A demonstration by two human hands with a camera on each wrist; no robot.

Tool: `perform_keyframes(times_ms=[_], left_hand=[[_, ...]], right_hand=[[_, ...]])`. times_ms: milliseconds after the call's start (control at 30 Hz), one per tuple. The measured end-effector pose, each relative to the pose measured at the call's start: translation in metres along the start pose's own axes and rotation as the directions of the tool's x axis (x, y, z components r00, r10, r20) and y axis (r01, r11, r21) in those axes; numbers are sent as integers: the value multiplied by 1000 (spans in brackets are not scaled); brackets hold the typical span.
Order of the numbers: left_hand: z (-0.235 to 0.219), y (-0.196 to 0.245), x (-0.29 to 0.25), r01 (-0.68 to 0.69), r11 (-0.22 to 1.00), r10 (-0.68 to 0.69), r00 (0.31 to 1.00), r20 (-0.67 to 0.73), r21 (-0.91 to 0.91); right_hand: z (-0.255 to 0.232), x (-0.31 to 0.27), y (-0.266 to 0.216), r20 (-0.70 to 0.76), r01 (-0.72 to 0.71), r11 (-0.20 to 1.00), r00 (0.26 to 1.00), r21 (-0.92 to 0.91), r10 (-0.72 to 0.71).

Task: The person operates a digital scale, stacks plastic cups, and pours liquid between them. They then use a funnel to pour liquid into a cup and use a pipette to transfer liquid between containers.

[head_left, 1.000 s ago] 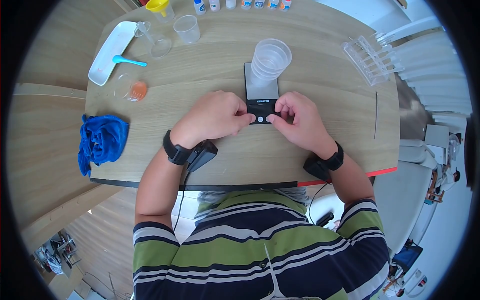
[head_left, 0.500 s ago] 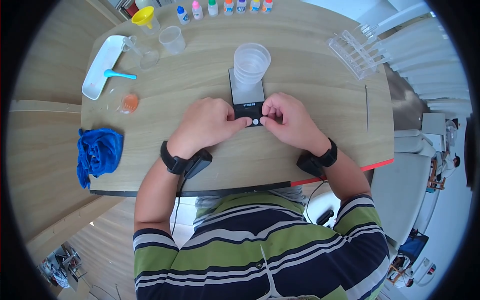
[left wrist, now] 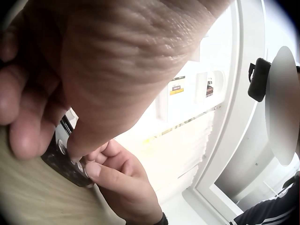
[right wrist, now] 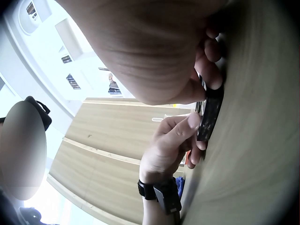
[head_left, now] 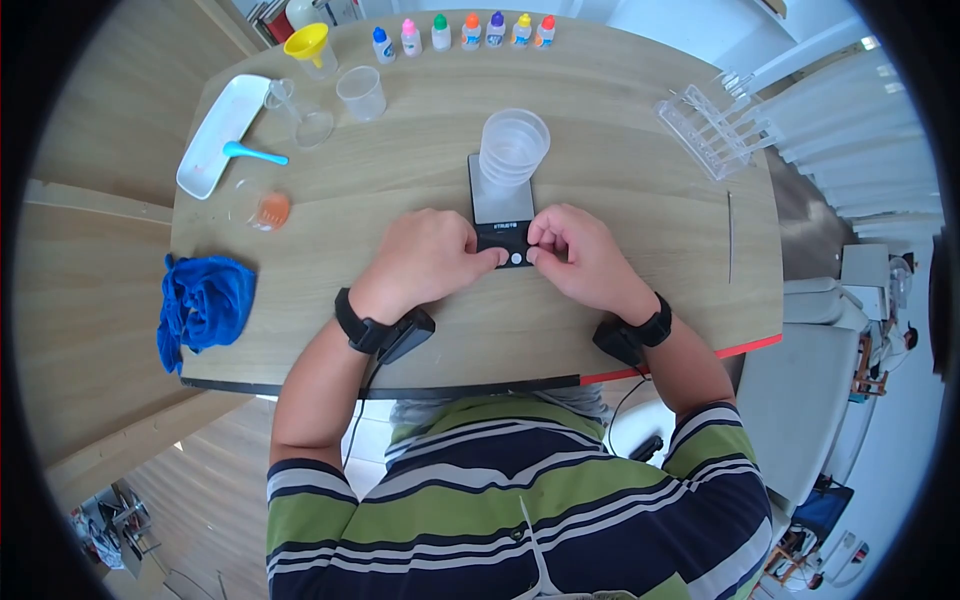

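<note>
A small digital scale [head_left: 502,206] with a silver plate and black button panel lies on the table. Stacked clear plastic cups [head_left: 515,145] stand on its plate. My left hand [head_left: 425,262] grips the panel's left side, thumb on top near the buttons; the left wrist view shows this thumb over the black panel [left wrist: 65,161]. On the other side, my right hand [head_left: 582,260] holds the panel's right edge with its thumb and bent fingers. The right wrist view shows both thumbs on top of the scale [right wrist: 212,112], with some fingertips hidden by it.
Small bottles with coloured caps [head_left: 471,34] line the back edge. At left are a yellow funnel [head_left: 307,42], a clear cup [head_left: 361,94], a white tray [head_left: 205,165], a blue spoon [head_left: 258,154] and a blue cloth [head_left: 208,303]. A clear rack [head_left: 710,135] and thin rod [head_left: 730,238] lie right.
The head view has shifted, bringing the bottles at the back fully into the picture. Both hands stay at the scale's panel, and the cups remain on its plate.
</note>
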State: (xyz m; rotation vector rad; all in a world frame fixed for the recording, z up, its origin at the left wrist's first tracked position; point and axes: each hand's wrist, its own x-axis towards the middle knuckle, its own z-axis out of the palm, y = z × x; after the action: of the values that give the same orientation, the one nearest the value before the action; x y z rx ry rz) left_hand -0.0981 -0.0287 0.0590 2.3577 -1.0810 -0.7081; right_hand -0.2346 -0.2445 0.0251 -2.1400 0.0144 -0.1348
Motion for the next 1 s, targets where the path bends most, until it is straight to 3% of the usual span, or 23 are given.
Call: perform_keyframes(times_ms=[133,333,667,733,867,933,1000], left_hand=[[2,-3,0,-28,999,29,999,-39,28],[3,6,1,48,996,-45,998,-46,74],[4,13,-3,73,984,-52,990,-134,160],[4,8,-2,30,986,-9,991,-131,161],[-4,-4,0,9,995,0,996,-91,99],[-8,-10,3,0,1000,-1,999,-37,-26],[-13,-14,3,19,993,-18,1000,10,-118]], right_hand=[[-1,-1,-4,18,-59,998,998,-4,59],[-1,-1,-4,26,-82,997,996,3,82],[0,-1,-2,9,-29,999,1000,-30,29],[-4,1,1,76,-247,953,969,175,237],[-17,13,-1,-64,-173,960,979,219,191],[-21,22,-11,-209,4,999,978,49,6],[-25,33,-27,-217,55,998,974,-17,-57]])
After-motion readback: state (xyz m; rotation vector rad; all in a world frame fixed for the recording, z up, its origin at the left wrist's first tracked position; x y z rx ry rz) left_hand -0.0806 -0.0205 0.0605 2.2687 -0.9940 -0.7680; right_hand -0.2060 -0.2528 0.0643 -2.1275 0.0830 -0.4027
